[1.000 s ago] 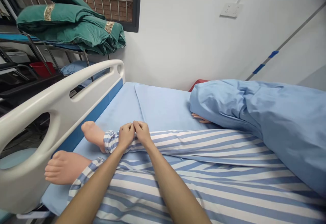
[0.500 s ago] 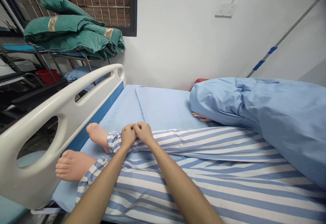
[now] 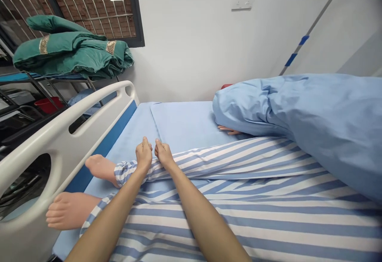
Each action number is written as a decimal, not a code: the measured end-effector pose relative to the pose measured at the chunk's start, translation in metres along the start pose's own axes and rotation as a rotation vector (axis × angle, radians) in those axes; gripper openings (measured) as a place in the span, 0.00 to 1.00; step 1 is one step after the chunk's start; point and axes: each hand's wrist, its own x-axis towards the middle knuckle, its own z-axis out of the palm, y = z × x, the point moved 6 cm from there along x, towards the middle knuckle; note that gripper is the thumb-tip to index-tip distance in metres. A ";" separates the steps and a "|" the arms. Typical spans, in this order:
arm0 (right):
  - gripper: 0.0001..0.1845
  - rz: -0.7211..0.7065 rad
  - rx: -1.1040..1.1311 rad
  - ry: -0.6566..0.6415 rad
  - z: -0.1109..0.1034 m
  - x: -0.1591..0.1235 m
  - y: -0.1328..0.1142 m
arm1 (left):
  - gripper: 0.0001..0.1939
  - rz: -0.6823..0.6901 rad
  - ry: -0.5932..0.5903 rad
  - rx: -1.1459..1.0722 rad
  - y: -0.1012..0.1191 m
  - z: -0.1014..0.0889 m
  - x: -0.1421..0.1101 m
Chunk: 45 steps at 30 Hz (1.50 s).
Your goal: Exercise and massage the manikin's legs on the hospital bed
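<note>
Blue-striped trousers — under left hand, right hand

Bare left forearm and right forearm reaching forward
Left hand and right hand just apart, fingers bunched and pointing away

The left hand and right hand — just apart — rest on striped trousers (a manikin's).
</note>
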 end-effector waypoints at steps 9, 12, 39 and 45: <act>0.27 0.004 0.002 0.220 -0.017 0.001 0.002 | 0.23 -0.088 0.081 0.007 -0.015 0.028 -0.021; 0.26 -0.011 -0.045 0.225 -0.016 0.002 0.004 | 0.23 -0.054 0.083 0.090 -0.018 0.027 -0.024; 0.24 -0.181 -0.313 0.100 -0.057 -0.011 -0.021 | 0.24 0.038 -0.025 0.337 -0.004 0.039 -0.026; 0.24 -0.136 -0.119 0.091 -0.063 -0.004 -0.019 | 0.22 -0.005 -0.013 0.023 0.025 0.058 -0.014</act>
